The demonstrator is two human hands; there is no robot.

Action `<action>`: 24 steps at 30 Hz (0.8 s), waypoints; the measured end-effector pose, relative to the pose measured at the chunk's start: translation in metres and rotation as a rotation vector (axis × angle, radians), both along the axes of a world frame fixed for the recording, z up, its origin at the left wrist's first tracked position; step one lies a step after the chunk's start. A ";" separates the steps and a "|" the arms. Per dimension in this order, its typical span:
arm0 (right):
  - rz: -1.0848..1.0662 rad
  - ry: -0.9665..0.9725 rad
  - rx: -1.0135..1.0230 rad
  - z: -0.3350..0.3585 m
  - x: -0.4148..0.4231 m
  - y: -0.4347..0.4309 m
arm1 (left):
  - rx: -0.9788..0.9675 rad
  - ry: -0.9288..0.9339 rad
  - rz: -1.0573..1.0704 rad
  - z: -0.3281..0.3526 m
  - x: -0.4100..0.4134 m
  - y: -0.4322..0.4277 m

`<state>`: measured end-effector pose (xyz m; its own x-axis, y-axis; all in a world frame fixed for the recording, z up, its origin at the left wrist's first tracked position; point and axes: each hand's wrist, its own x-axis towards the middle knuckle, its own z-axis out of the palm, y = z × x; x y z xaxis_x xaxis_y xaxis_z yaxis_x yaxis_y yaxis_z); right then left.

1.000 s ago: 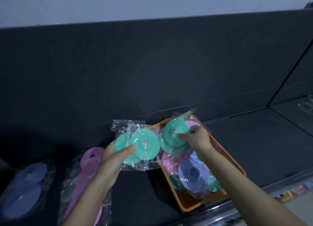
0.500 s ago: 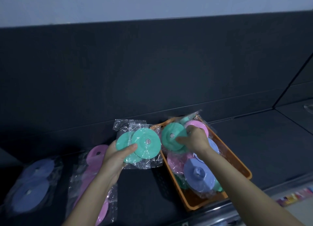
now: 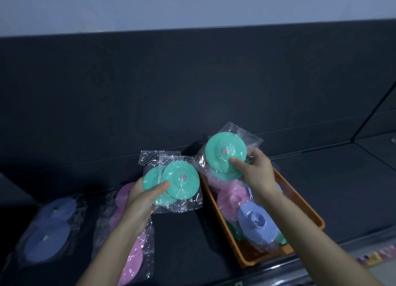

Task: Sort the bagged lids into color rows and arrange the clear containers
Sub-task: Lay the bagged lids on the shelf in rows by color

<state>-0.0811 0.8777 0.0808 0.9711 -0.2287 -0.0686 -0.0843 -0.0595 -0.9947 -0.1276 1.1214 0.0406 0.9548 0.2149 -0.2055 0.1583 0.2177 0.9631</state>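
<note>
- Now held aloft in the right hand (image 3: 258, 174): a green bagged lid (image 3: 225, 155), thumb pressed on its face and the other digits curled behind, so clamped on the bag, just above the far end of the orange basket (image 3: 308, 210).
- Gripped in the left hand (image 3: 142, 198): a second green bagged pair (image 3: 173, 185), thumb across the front, remaining digits hidden behind the plastic, held over the dark shelf (image 3: 321, 178) between the pink row and the basket.
- Lying flat on the shelf to the left: blue bagged lids (image 3: 50, 232) farthest out, pink bagged lids (image 3: 132, 260) next in, partly under the left forearm.
- Left over in the basket: pink, blue and some green bags, heaped; sorting judged only partway along.
- Key relation: bare shelf between the pink row and the basket sits directly below the left hand's bag, and leftward and nearer from the right hand's bag.
- Likely next: green row begun on that bare strip, parallel to the pink row, running from shelf back toward the front edge.
- Nearer hand for that spot: the left; right-hand bag would need carrying across the basket's rim.
- Bag faces tilted toward the camera, not flat; would need laying down level.
- Risk: slippery plastic, lids sliding inside the bag.
- Clear containers not clearly visible; only a faint clear shape at the far right edge.
</note>
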 end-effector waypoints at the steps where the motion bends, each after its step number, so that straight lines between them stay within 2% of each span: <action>1: 0.008 0.014 0.084 0.003 -0.004 0.007 | 0.010 -0.008 0.012 0.001 -0.001 0.004; 3: 0.050 0.049 0.220 0.001 -0.013 0.027 | 0.065 -0.025 0.028 0.002 -0.003 0.016; 7: 0.138 0.143 0.217 -0.032 -0.032 0.076 | 0.274 0.005 0.127 -0.001 -0.005 0.043; 10: 0.151 0.211 0.244 -0.051 -0.041 0.095 | 0.341 0.020 0.179 -0.004 -0.007 0.058; 18: 0.022 0.139 -0.126 -0.064 -0.029 0.070 | 0.329 0.058 0.144 -0.021 -0.002 0.058; 24: -0.073 0.140 -0.203 -0.063 -0.015 0.033 | 0.309 0.078 -0.012 -0.023 0.014 0.044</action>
<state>-0.0956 0.9110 0.0177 0.9358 -0.3209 -0.1461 -0.2313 -0.2458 -0.9413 -0.1139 1.1650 0.0180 0.9415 0.2678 -0.2048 0.2350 -0.0858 0.9682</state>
